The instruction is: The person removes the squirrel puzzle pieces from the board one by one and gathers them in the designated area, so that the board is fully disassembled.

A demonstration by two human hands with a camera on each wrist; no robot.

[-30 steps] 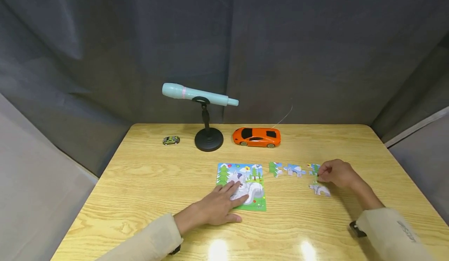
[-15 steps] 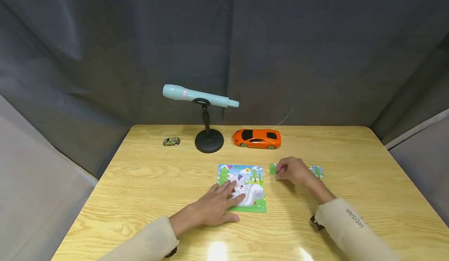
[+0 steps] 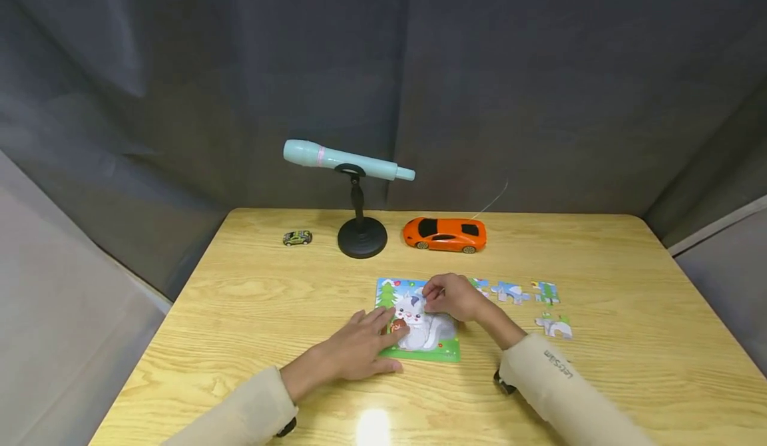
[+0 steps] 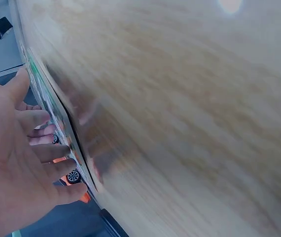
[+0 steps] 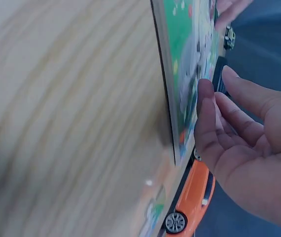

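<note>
Puzzle [image 3: 427, 334]: squirrel pic, flat on tabletop [image 3: 240, 313], just below & right of frame centre.
L hand [image 3: 353, 347]: resting on puzzle's left part, fingers spread & nearly straight — gripping nothing.
R hand [image 3: 458, 297]: at puzzle's upper right; fingers part-curled, small gap betw. thumb & index tips per right wrist cam, no pc visible in them.
Loose pcs [image 3: 511, 292]: right of puzzle — three in a row, one below the rightmost.
Toys: orange car [image 3: 445, 235] upper centre; mic [image 3: 371, 166] on blk stand [image 3: 362, 238], tiny green car [image 3: 297, 237] to its left.
</note>
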